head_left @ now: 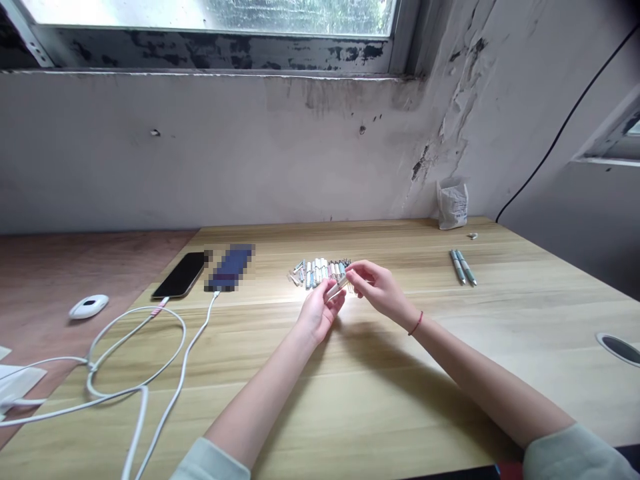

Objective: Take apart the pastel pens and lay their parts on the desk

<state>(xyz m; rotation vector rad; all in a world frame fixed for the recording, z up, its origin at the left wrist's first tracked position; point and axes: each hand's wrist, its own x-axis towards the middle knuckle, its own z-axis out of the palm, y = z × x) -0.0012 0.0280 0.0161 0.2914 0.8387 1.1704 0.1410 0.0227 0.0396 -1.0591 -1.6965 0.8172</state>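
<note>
My left hand (319, 315) is closed round a pale pen barrel (337, 288), which tilts up to the right. At its upper end, the fingertips of my right hand (379, 288) are pinched together; any small part between them is hidden. Just beyond my hands lies a row of pen parts (316, 272), with white, blue and pink barrels side by side. Small clear and metallic pieces (297, 272) lie at the left of that row. My right hand partly covers the right end. Two blue-green pens (463, 268) lie together farther right.
On the left lie a black phone (181, 275) and a blurred blue phone (230, 268), with white cables (185, 360) looping towards me. A white oval device (89, 307) sits farther left. By the wall stands a crumpled white packet (453, 205). A round grommet (619, 349) is at right.
</note>
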